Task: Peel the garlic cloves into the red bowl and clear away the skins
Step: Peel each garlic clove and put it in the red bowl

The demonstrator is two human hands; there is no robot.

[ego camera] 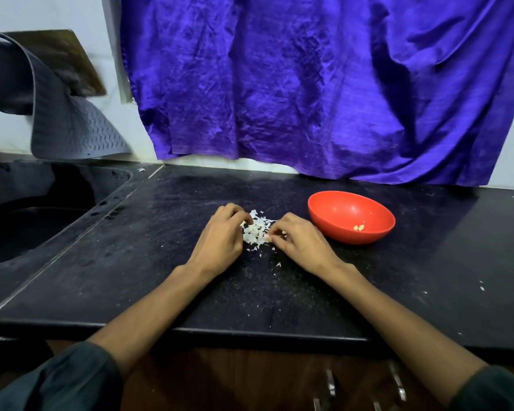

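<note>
Both hands' fingertips are curled down into a small heap of white garlic skins (pixel 257 231), so what each one actually has in its grip is hard to make out. The left hand (pixel 220 237) rests at the heap's left edge with fingers bent onto the flakes; whether it pinches anything I cannot tell. The right hand (pixel 298 243) sits at the heap's right edge, thumb and forefinger closed together on a small pale piece, which may be a clove or a skin. The heap lies on the dark worktop (pixel 131 262) between the two hands, with loose flakes scattered just in front of it toward the near edge. The red bowl (pixel 333 229) stands just beside the right hand, to its right and slightly behind, apart from the heap; in it lie a couple of small peeled cloves (pixel 359 227) near the front wall. The person's dark sleeves are cut off by the bottom edge of the view.
</note>
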